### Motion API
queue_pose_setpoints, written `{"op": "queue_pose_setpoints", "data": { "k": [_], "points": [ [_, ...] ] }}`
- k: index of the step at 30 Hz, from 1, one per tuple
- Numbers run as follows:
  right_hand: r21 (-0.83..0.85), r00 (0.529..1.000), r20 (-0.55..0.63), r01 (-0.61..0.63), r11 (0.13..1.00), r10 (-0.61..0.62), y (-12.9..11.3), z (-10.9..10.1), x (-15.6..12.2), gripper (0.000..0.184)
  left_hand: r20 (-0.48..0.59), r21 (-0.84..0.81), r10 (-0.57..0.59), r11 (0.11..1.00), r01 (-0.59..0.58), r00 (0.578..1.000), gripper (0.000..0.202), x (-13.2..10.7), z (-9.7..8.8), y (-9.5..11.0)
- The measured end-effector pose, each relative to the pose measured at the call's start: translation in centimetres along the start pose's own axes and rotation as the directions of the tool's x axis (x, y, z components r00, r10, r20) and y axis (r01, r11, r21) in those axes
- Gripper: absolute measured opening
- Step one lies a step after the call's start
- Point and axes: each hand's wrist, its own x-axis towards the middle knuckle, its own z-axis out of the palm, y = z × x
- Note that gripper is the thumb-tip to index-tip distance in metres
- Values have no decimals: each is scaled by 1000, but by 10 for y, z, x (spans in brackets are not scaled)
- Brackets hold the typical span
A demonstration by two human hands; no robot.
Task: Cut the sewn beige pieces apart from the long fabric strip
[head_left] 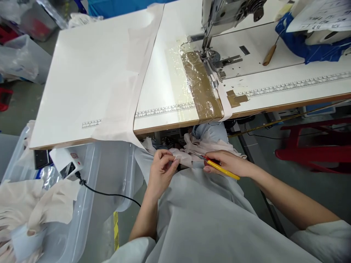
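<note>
My left hand (pixel 161 168) is closed in a pinch on a small white label (pixel 177 157) at the edge of a beige fabric piece (pixel 197 149) lying in my lap below the table edge. My right hand (pixel 226 162) grips yellow-handled thread snips (pixel 219 167), their tip pointing left toward the label. The two hands are close together, a short gap between them. A long strip of the same beige fabric (pixel 134 84) runs up over the white table (pixel 90 73).
A sewing machine (pixel 219 22) stands at the back right with taped plastic (pixel 200 87) on the bed in front of its needle. A clear plastic bin (pixel 90 204) with fabric pieces sits at left. A red stool (pixel 315 146) stands at right. Blue cloth (pixel 307 47) lies at far right.
</note>
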Motion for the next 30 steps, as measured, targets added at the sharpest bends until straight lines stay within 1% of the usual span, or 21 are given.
{"op": "queue_pose_setpoints", "data": {
  "k": [1, 3, 5, 6, 7, 9, 13, 15, 18, 21, 25, 27, 30],
  "points": [
    [11, 1000, 31, -2, 1000, 2, 0, -1, 1, 53, 27, -40, -31, 999, 32, 999, 30, 0, 0, 1],
    [28, 995, 100, -4, 1000, 1, 2, -3, 5, 54, 135, -149, -143, 975, 163, 980, 36, -1, 0, 4],
    [31, 986, 168, 6, 999, -11, 3, -5, 10, 55, 253, -249, -234, 922, 297, 938, 42, -2, 0, 6],
    [34, 980, 195, 16, 999, -22, 4, -5, 12, 56, 294, -287, -258, 895, 342, 920, 44, -3, 1, 8],
    [40, 975, 219, 26, 999, -34, 4, -6, 15, 57, 319, -320, -269, 872, 371, 909, 46, -3, 2, 8],
    [58, 965, 256, 39, 998, -53, 4, -7, 20, 59, 330, -364, -290, 839, 404, 898, 48, -2, 3, 8],
    [79, 950, 306, 35, 996, -58, 1, -8, 27, 61, 308, -387, -331, 813, 435, 892, 48, -1, 4, 2],
    [75, 948, 311, 46, 996, -68, -1, -8, 28, 61, 298, -392, -339, 809, 439, 892, 48, -1, 4, -2],
    [9, 959, 277, 62, 998, -62, -3, -8, 27, 60, 291, -414, -336, 800, 434, 896, 46, -1, 4, -5],
    [-118, 973, 230, 50, 992, -22, -6, -8, 25, 58, 279, -423, -333, 800, 427, 901, 43, -2, 4, -7],
    [-273, 987, 159, 35, 961, 10, -8, -5, 24, 55, 264, -410, -334, 810, 419, 905, 41, -2, 4, -8],
    [-305, 992, 129, 34, 952, 6, -7, -3, 24, 55, 257, -413, -331, 812, 413, 908, 40, -2, 4, -8],
    [-302, 995, 101, 37, 953, -7, -4, 1, 25, 59, 260, -420, -321, 812, 406, 911, 39, -2, 3, -8]
  ]
}}
